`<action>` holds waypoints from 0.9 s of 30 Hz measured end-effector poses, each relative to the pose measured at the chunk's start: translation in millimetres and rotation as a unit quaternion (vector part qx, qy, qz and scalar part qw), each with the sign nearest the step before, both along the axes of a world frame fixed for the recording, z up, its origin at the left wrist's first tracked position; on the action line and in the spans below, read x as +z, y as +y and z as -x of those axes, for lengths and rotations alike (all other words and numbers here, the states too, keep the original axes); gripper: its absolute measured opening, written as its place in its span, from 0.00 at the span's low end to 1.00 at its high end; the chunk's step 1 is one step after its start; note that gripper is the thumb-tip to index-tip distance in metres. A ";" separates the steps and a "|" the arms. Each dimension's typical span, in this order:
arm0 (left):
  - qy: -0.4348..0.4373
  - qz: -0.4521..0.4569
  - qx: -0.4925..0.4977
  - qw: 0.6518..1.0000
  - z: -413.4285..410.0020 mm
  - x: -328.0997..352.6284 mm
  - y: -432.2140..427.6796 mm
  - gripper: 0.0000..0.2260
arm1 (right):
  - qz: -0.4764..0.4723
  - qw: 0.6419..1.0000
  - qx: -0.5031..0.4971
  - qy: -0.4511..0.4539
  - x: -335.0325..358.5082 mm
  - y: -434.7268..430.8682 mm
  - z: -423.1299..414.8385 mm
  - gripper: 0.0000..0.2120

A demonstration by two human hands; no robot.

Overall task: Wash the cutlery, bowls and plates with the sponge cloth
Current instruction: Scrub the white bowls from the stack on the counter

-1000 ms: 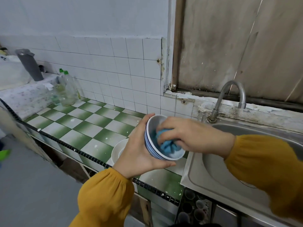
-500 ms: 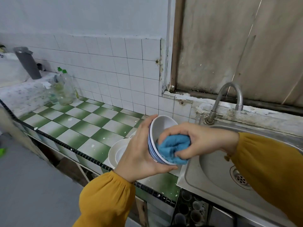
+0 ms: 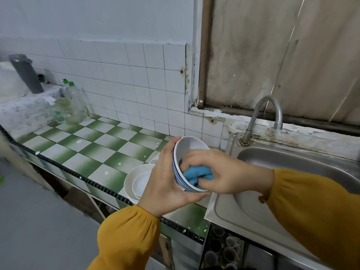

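Left hand [image 3: 165, 184] grips the tilted bowl [image 3: 188, 149] at frame centre so the right hand [image 3: 224, 172], clutching 1 sponge cloth [image 3: 196, 173], can wipe inside.

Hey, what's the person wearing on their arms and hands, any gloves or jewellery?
Both arms are covered by long mustard-yellow sleeves, the left sleeve and right sleeve, loose and puffed, gathered at the wrists. A small yellow knot or button sits at the right cuff. The left hand and right hand are bare: no gloves, no rings or watch visible.

tap [image 3: 269, 99] behind steel sink [image 3: 292, 158] | two bottles [image 3: 73, 106] on green-checked counter [image 3: 97, 149]
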State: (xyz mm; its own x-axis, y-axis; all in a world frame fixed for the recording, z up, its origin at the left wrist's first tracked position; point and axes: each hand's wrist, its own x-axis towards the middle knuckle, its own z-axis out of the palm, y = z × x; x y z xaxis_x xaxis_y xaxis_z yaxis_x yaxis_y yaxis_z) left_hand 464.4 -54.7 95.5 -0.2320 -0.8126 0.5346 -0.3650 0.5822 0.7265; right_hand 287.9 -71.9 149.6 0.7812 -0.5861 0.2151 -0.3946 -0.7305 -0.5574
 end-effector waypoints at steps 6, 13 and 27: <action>0.030 0.003 0.014 0.999 18.4 -1.9 -2.8 0.50 | -0.114 0.868 -0.311 -0.371 -6.3 8.2 -32.8 0.16; 0.017 -0.002 0.007 1.000 1.2 5.1 -3.1 0.52 | -0.188 0.842 -0.269 -0.428 2.5 10.5 -42.2 0.15; 0.022 -0.021 -0.043 0.999 -15.7 15.4 22.2 0.52 | 0.434 0.901 0.019 0.011 12.6 -13.8 -17.4 0.08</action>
State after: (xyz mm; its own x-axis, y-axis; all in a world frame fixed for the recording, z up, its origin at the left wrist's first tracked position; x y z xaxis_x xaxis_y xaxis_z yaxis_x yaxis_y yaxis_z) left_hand 480.1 -32.5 110.9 -0.2780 -0.8131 0.5115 -0.2824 0.5781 0.7655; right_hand 305.4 -85.7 162.2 0.8066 -0.1782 0.5635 -0.3649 -0.9002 0.2376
